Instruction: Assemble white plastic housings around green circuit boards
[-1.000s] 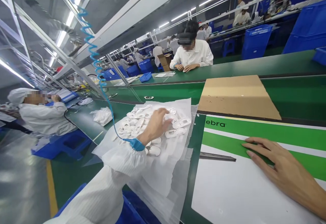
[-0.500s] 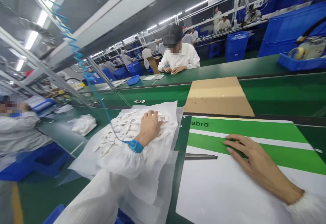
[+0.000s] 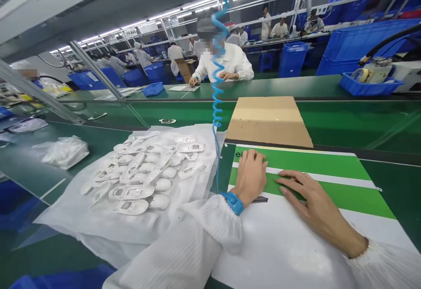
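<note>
My left hand [image 3: 251,175], with a blue wrist strap [image 3: 234,203] on it, rests over the green-and-white board [image 3: 296,245]. Its fingers point forward and down, slightly apart, with no held piece showing; the fingertips are partly hidden. Beside it, my right hand [image 3: 309,197] lies on the same board, its fingers stretched out and nothing in them. The end of a dark, narrow tool [image 3: 261,199] sticks out near my left wrist. To the left, many white plastic shell parts [image 3: 131,191] are spread on white sheet wrapping [image 3: 82,219].
A brown cardboard sheet [image 3: 268,120] leans behind the board. The strap's blue coiled cord [image 3: 217,83] hangs in front. A white bag [image 3: 67,152] lies at left. Across the bench sits a co-worker [image 3: 226,63]. A blue tray [image 3: 368,85] stands at the far right.
My left hand has moved right, from the white parts onto the board near my right hand. My right hand stays on the board. The view has turned somewhat.
</note>
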{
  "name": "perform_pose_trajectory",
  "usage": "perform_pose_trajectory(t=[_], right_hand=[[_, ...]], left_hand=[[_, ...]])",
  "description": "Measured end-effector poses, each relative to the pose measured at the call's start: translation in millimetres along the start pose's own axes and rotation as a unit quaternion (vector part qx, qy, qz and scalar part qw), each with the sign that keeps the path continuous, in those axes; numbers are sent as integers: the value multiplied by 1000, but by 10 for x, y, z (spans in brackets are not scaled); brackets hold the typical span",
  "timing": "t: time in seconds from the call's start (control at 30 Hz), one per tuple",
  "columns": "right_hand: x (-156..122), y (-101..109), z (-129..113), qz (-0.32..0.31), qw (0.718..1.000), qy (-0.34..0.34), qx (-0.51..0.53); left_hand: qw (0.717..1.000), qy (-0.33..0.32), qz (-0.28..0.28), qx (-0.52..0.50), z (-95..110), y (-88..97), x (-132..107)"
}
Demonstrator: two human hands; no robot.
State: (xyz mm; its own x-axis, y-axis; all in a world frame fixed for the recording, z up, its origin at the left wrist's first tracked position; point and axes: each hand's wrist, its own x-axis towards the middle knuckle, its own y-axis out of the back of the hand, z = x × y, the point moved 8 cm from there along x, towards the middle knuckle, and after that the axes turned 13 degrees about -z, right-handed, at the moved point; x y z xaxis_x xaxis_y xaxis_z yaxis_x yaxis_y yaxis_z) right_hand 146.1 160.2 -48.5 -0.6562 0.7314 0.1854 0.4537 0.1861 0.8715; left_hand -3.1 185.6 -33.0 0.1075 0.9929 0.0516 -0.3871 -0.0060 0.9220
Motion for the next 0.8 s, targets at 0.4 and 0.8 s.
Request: perform_pose_trajectory(t=[0.4, 0.8], right_hand=[[-3, -64, 63, 0, 1000, 2, -16], [69, 24, -76, -15, 999, -26, 29]], left_hand=[[999, -6, -3, -34, -43, 4, -55], [966, -86, -226, 88, -257, 562, 1091]])
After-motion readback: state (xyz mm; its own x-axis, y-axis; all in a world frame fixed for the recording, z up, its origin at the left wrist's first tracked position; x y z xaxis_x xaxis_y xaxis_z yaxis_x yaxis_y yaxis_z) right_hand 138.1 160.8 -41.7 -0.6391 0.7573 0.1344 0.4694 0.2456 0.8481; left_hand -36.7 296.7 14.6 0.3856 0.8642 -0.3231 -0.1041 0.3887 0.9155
